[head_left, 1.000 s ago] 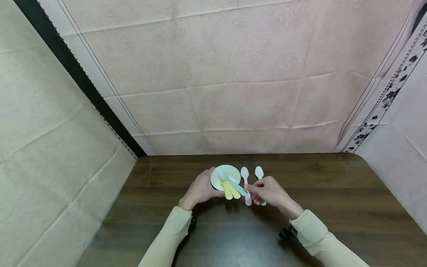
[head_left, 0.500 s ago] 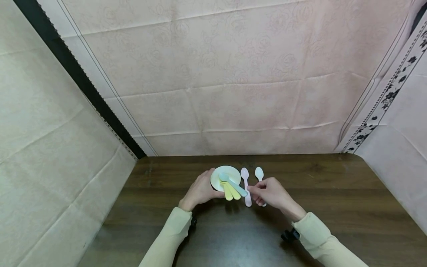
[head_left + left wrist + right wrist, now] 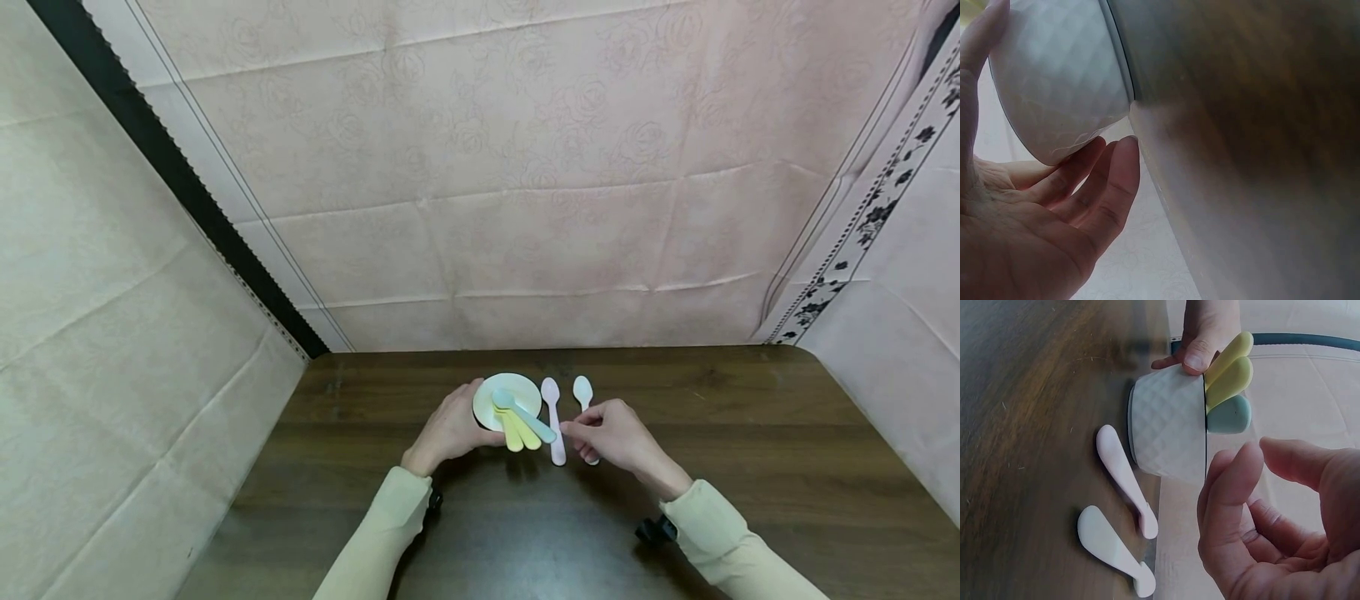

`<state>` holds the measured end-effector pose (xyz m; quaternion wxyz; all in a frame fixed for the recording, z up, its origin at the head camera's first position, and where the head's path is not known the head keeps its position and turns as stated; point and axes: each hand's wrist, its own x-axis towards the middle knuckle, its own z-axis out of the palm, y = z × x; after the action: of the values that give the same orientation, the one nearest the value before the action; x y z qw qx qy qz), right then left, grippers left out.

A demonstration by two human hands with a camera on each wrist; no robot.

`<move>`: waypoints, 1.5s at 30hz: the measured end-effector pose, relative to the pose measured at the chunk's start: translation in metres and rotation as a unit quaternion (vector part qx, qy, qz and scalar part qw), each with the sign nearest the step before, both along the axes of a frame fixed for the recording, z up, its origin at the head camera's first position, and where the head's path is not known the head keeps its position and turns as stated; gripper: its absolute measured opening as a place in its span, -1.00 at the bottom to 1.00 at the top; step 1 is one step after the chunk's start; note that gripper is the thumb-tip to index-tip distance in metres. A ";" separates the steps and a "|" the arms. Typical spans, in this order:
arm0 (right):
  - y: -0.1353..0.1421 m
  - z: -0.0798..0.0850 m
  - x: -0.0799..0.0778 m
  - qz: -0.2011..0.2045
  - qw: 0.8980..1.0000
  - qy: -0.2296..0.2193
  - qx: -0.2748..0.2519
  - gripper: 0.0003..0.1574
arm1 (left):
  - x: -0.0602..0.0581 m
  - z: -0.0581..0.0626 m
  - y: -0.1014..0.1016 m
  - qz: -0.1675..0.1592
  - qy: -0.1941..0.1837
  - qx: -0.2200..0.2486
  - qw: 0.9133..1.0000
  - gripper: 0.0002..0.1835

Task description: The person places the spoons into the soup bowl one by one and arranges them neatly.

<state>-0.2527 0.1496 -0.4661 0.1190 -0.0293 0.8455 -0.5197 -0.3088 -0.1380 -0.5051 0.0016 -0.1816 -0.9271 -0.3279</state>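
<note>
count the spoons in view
5: two yellow spoons and one blue spoon leaning out of the bowl; a pink spoon and a white spoon on the table, right of the bowl. Others could be hidden inside it.

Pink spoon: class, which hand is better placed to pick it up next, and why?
Probably the right. The right hand holds nothing and is right beside the pink spoon, while the left hand is occupied gripping the bowl.

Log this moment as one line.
left hand: holds white bowl | right hand: holds nothing | in white bowl: blue spoon, two yellow utensils | on table: pink spoon, white spoon
</note>
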 end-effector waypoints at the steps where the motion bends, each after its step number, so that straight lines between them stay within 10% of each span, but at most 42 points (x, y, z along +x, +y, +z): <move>1: 0.000 0.000 0.000 0.000 1.000 0.000 0.001 -0.74 | 0.000 0.000 0.000 0.001 -0.001 0.001 1.000 0.03; 45: 0.015 -0.007 0.005 -0.025 0.990 0.019 0.138 -0.77 | 0.002 -0.001 0.000 0.010 -0.005 0.011 1.000 0.18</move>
<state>-0.2479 0.1648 -0.4729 0.0923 -0.0013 0.9119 -0.3999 -0.3066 -0.1376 -0.5063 0.0025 -0.1707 -0.9252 -0.3390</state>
